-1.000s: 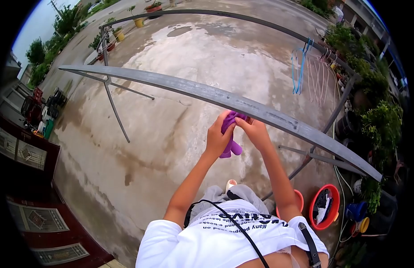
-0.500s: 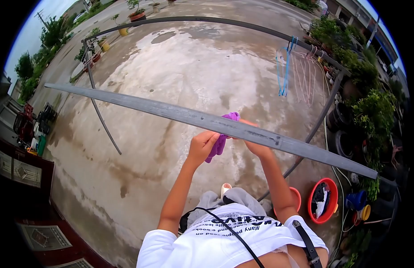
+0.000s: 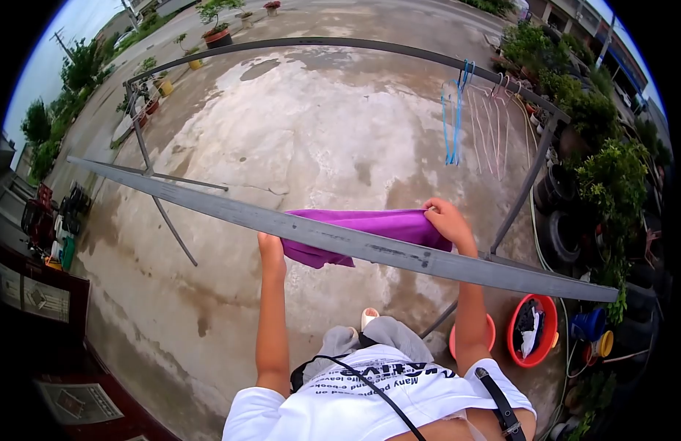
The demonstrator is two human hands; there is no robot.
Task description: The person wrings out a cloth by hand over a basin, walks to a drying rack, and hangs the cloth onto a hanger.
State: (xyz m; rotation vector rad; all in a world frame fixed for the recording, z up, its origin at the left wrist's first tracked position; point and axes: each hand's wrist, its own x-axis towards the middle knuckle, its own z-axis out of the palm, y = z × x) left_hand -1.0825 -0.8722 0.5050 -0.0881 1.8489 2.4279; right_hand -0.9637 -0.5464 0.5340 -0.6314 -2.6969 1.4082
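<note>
A purple cloth (image 3: 392,222) is stretched sideways between my two hands, beyond the near grey metal bar (image 3: 230,209). The bar crosses in front and hides a strip of the cloth; one lower part shows beneath it. My left hand (image 3: 270,247) pinches the cloth's left end just below the bar, its fingertips partly hidden. On the other side, my right hand (image 3: 445,219) grips the upper right corner, with the forearm passing behind the bar. Whether the cloth touches the bar, I cannot tell.
Blue hangers (image 3: 453,125) and pale pink hangers (image 3: 495,132) hang from the far rail (image 3: 318,42). A red basin (image 3: 535,360) with dark and white clothes stands at lower right, beside another reddish basin (image 3: 489,334). Potted plants and tires (image 3: 564,235) line the right side.
The cloth was bunched between my close-together hands; now it is spread out wide. My left hand has moved left, and my right hand has moved right.
</note>
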